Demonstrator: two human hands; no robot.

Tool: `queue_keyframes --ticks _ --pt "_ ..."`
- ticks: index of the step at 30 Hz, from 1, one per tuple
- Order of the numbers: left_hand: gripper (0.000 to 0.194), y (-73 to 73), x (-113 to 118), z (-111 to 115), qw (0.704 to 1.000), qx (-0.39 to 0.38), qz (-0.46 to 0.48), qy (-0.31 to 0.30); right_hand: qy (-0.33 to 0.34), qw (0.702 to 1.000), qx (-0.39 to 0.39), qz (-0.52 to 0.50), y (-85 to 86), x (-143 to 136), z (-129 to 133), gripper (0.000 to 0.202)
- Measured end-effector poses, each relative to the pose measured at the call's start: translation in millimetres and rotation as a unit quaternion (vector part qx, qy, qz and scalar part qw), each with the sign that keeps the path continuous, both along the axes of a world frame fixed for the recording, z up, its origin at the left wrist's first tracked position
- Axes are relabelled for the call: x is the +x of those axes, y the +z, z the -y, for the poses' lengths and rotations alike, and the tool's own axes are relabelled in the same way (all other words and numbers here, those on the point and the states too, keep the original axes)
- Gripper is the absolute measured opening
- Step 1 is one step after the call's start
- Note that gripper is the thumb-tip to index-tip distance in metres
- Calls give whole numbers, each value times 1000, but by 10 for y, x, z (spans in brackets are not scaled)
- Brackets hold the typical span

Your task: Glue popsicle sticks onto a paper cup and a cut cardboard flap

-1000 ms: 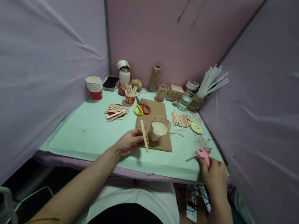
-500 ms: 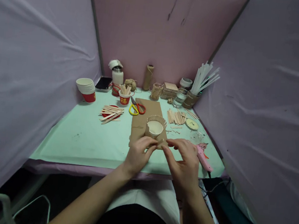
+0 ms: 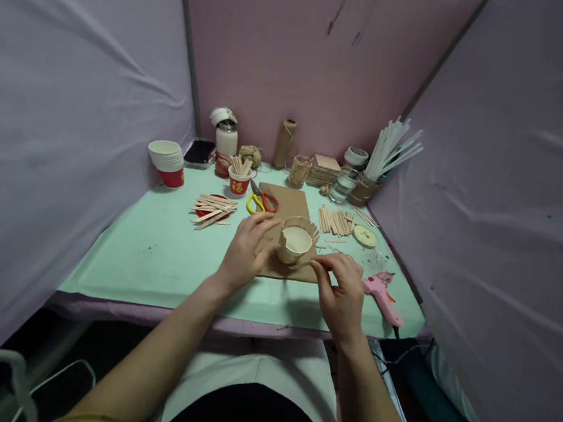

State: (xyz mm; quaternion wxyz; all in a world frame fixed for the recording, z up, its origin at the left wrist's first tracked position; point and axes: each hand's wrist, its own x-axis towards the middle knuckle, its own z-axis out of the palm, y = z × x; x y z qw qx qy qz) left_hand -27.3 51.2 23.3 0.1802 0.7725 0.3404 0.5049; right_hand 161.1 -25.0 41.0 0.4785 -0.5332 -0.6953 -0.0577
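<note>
A paper cup [image 3: 297, 241] with wooden stick pieces around its outside stands upright on a brown cardboard sheet [image 3: 283, 198]. My left hand [image 3: 247, 251] is open at the cup's left side, thumb and fingers apart; whether it touches the wall I cannot tell. To the right and in front of the cup, my right hand [image 3: 341, 284] pinches a short wooden stick [image 3: 302, 264] between thumb and forefinger. The stick points left, close to the cup's lower front. Behind my left hand, scissors [image 3: 263, 202] with yellow and red handles lie partly on the cardboard.
Wooden sticks [image 3: 335, 221] lie right of the cardboard, near a pale round lid [image 3: 364, 236] and a pink glue gun [image 3: 383, 299]. More sticks cover a red plate [image 3: 214, 208] at left. Stacked paper cups [image 3: 166, 162], a twine roll [image 3: 284, 144] and a water glass [image 3: 343, 184] stand farther back.
My left hand has let go of the small piece between my hands and moved up and left beside the cup, opening. My right hand now holds the stick alone. A small scrap shows at the table's front edge.
</note>
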Motion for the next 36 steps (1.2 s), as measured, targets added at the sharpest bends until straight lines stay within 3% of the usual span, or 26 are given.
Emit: queue_keyframes --ticks 4,8,18,36 --pt "57 144 -63 -262 984 29 -140 -102 7 999 21 40 -110 0 -115 6" --pt "61 133 -9 -331 974 17 -183 -136 14 997 31 67 -140 -3 -162 6" --pt "50 117 65 -374 968 12 -200 -155 23 997 10 76 -153 -19 -239 8" --pt "51 71 85 -387 967 54 -202 -145 13 995 23 95 -170 -77 -342 11"
